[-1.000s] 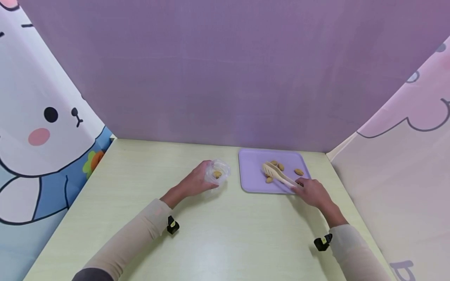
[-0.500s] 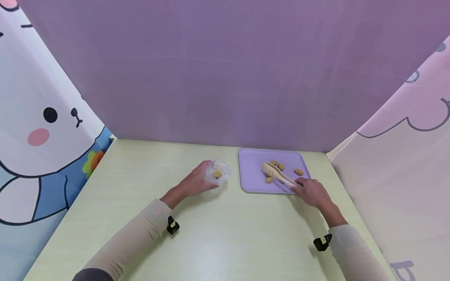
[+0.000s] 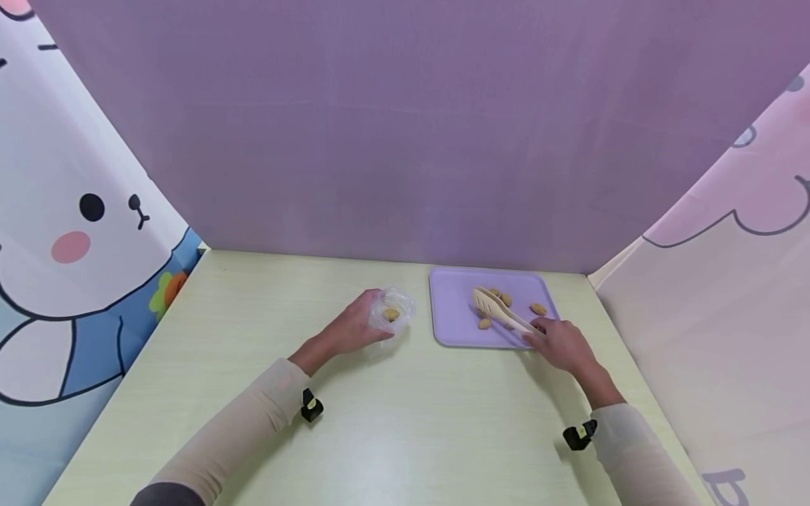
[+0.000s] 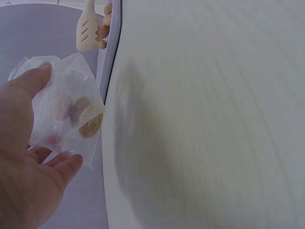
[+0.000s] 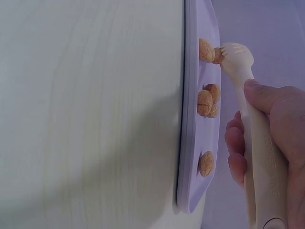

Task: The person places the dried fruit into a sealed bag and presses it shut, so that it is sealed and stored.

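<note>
My left hand (image 3: 354, 325) grips a clear plastic bag (image 3: 405, 303) over the table, left of the lilac tray (image 3: 451, 325). In the left wrist view, several walnuts (image 4: 90, 125) show through the bag, between thumb and fingers. At the tray's near right edge, my right hand (image 3: 560, 344) holds cream tongs (image 3: 504, 314) with a slotted head. Their head is at a walnut (image 5: 218, 56) in the right wrist view, beside another walnut (image 5: 206, 50). Part of the nut there is hidden behind the tongs' head. The thumb presses the upper arm of the tongs, with the fingers curled below.
More walnuts lie on the tray, one of them (image 3: 538, 309) apart at the right side. The pale wooden table (image 3: 405, 422) runs back to a purple panel (image 3: 405, 140). Printed cartoon curtains (image 3: 88, 281) hang on both sides.
The tongs' head has shifted slightly toward the back of the tray, and a bit of a walnut now shows beneath the tongs. The left hand and bag have stayed in place.
</note>
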{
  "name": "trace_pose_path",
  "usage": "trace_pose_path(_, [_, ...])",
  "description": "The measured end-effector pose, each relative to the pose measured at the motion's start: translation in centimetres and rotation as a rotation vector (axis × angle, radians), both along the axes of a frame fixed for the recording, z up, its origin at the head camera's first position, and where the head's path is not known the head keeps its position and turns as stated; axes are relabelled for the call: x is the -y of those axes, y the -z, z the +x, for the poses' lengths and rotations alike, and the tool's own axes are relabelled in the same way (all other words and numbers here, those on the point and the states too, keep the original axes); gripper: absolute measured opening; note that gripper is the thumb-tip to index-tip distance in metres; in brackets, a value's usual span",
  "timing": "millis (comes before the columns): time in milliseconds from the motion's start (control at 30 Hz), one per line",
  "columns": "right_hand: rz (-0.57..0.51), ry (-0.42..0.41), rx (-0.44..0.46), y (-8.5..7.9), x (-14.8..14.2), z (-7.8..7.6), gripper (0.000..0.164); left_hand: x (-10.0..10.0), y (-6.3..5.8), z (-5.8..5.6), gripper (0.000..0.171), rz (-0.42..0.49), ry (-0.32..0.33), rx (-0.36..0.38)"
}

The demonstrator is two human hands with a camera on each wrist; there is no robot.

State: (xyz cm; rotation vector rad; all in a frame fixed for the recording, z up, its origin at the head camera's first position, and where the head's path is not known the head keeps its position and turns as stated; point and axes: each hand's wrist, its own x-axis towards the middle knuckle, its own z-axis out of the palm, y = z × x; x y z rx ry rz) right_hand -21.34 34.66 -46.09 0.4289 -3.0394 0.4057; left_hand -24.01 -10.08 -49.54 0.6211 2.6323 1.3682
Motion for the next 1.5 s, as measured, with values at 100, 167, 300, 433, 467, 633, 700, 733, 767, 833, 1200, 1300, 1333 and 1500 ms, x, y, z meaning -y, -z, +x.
trace_pose_path(100, [-0.013, -0.003, -0.004, -0.2, 0.1, 0.0, 0.025, 0.0, 0.0, 0.0, 0.087, 0.001, 0.002, 0.002])
trace_pose_path(167, [-0.018, 0.002, 0.002, -0.3, 0.1, 0.0, 0.026, 0.0, -0.1, 0.0, 0.087, 0.003, 0.001, 0.004])
trace_pose_path(300, [-0.025, 0.007, 0.018, -0.4, 0.4, 0.0, 0.028, -0.1, -0.1, 0.0, 0.088, 0.004, -0.003, 0.016])
trace_pose_path(433, [-0.033, 0.008, 0.024, -0.5, 0.6, -0.2, 0.031, -0.2, -0.1, 0.1, 0.088, 0.007, -0.008, 0.023])
trace_pose_path(467, [-0.036, 0.006, 0.025, -0.5, 0.6, -0.3, 0.032, -0.2, -0.1, 0.1, 0.088, 0.006, -0.008, 0.023])
trace_pose_path(633, [-0.037, -0.007, 0.012, -0.4, 0.9, -0.3, 0.029, -0.3, 0.0, 0.1, 0.088, 0.002, -0.001, 0.013])
trace_pose_path(700, [-0.04, -0.016, 0.003, -0.5, 1.1, -0.3, 0.028, -0.3, 0.0, 0.1, 0.088, -0.002, 0.001, 0.006])
trace_pose_path(733, [-0.04, -0.022, 0.0, -0.5, 1.2, -0.4, 0.028, -0.3, 0.0, 0.1, 0.088, -0.003, 0.001, 0.004])
trace_pose_path(767, [-0.041, -0.026, -0.003, -0.6, 1.4, -0.4, 0.028, -0.3, 0.0, 0.1, 0.088, -0.002, 0.001, 0.003])
trace_pose_path(833, [-0.041, -0.031, -0.008, -0.8, 1.7, -0.3, 0.028, -0.4, 0.0, 0.1, 0.088, -0.006, 0.0, 0.0])
trace_pose_path(1200, [-0.038, -0.07, -0.063, -1.5, 3.3, -0.5, 0.026, -0.6, 0.0, 0.0, 0.087, -0.015, 0.0, 0.001])
trace_pose_path(1300, [-0.037, -0.092, -0.089, -1.5, 3.7, -0.5, 0.027, -0.6, 0.0, -0.1, 0.087, -0.014, 0.002, 0.002])
trace_pose_path(1333, [-0.037, -0.098, -0.096, -1.6, 3.8, -0.6, 0.028, -0.6, 0.0, -0.1, 0.087, -0.014, 0.003, 0.003])
trace_pose_path(1500, [-0.029, -0.11, -0.102, -2.1, 4.6, -0.4, 0.031, -0.7, 0.0, 0.0, 0.087, -0.018, 0.006, 0.004])
